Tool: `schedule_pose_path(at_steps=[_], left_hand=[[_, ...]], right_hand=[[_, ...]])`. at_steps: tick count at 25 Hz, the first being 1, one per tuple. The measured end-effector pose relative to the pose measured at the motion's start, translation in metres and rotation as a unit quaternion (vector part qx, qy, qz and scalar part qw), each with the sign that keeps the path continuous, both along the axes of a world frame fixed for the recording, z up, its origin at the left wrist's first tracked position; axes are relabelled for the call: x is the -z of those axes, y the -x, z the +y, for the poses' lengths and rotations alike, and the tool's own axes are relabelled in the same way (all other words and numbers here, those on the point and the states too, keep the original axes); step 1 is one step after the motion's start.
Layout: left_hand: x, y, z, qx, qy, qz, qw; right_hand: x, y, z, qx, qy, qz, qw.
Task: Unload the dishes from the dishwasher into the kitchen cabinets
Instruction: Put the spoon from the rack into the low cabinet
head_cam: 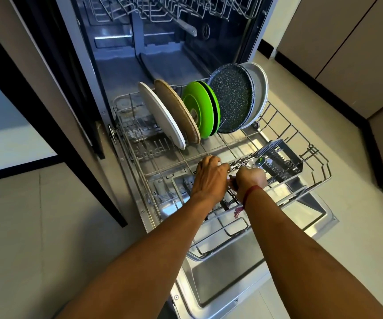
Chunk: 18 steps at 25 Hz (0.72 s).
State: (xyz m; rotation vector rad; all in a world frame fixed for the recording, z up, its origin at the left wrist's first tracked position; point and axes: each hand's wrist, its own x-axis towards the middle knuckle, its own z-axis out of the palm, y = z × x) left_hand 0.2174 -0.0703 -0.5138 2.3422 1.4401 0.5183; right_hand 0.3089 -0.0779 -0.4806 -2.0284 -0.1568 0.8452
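- Cutlery (241, 165): a bundle of spoons and forks is held low over the front of the lower rack (321, 173), just beside the grey cutlery basket (287, 157), heads pointing toward the basket.
- Left hand (211, 174): fingers curled over the middle of the bundle.
- Right hand (251, 178): closed in a fist round the handle ends.
- Judgement: the two-handed hold gathers loose pieces into one bunch so none slips on the lift.
- Plates stand on edge in the tines behind the hands, leaning left: white plate (160, 116), tan plate (177, 111), green plates (199, 109), speckled dark plate (231, 97), pale grey plate (261, 86). None unloaded yet.
- Dishwasher door (220, 277) lies flat under the rack; both arms reach over it.
- Possible snags: rack wires and the basket wall sit close to the spoon heads.
- Upper rack (162, 10) sits well above the hands.
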Motion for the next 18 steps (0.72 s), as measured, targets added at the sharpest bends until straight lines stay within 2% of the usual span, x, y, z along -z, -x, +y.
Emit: schedule_pose_path(at_steps=[3, 7, 8, 11, 18], left_hand=[[0.001, -0.009, 0.005, -0.003, 0.002, 0.020, 1.000], [0.004, -0.019, 0.012, 0.015, 0.021, 0.075, 0.997], [0.004, -0.021, 0.013, 0.016, 0.031, 0.085, 0.996], [-0.003, -0.032, 0.014, 0.011, 0.056, 0.098, 0.994], [-0.002, -0.056, 0.009, -0.006, 0.057, 0.111, 0.992]], right_hand=[[0.004, -0.001, -0.002, -0.025, 0.016, -0.069, 0.997], [0.003, -0.008, -0.009, -0.023, 0.027, -0.106, 0.994], [-0.001, -0.011, -0.011, -0.014, 0.016, -0.080, 0.997], [-0.021, -0.023, -0.016, -0.012, -0.035, 0.088, 0.995], [-0.039, -0.037, -0.023, -0.168, 0.012, 0.155, 0.973]])
